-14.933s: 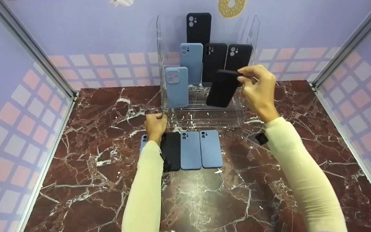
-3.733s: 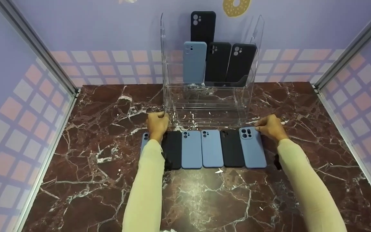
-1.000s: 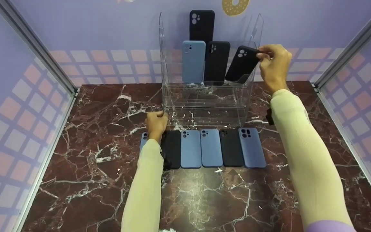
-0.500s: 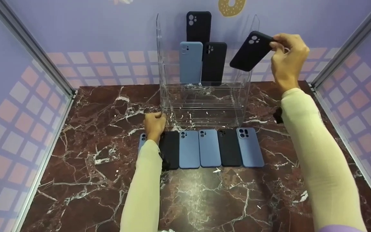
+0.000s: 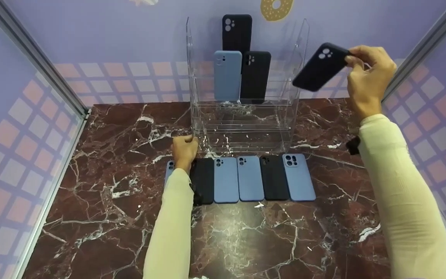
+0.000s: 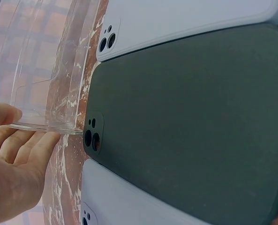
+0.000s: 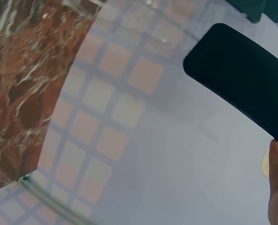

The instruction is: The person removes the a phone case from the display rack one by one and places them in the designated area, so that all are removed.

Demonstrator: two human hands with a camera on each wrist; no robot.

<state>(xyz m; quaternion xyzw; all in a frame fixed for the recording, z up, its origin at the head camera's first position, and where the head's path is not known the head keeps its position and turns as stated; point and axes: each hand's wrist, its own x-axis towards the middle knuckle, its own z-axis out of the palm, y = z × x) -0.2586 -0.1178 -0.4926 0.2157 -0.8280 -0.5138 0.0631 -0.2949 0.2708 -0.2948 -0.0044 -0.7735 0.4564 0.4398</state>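
Note:
My right hand (image 5: pixel 370 79) pinches a black phone case (image 5: pixel 321 68) by its upper corner, tilted in the air to the right of the clear acrylic display stand (image 5: pixel 242 128). In the right wrist view the same black case (image 7: pixel 242 77) reaches in from the right, above my fingertips. With thumb and fingers, my left hand (image 5: pixel 184 151) grips the stand's front left edge, seen closely in the left wrist view as a clear panel (image 6: pixel 45 108). Still on the stand are a blue case (image 5: pixel 227 75), a black case (image 5: pixel 255 77) beside it, and another black case (image 5: pixel 237 33) higher up.
In front of the stand, a row of blue and black cases lies on the marbled table, among them a black case (image 5: pixel 203 180) and a blue case (image 5: pixel 299 176) at the right end. My left forearm partly covers the leftmost blue case (image 5: pixel 169 166). Patterned panels surround the table.
Two cases moved from the stand's lower tier to the table row. Since a second ago, my right hand has lifted the black case off the middle tier and rightward. My left hand keeps its place.

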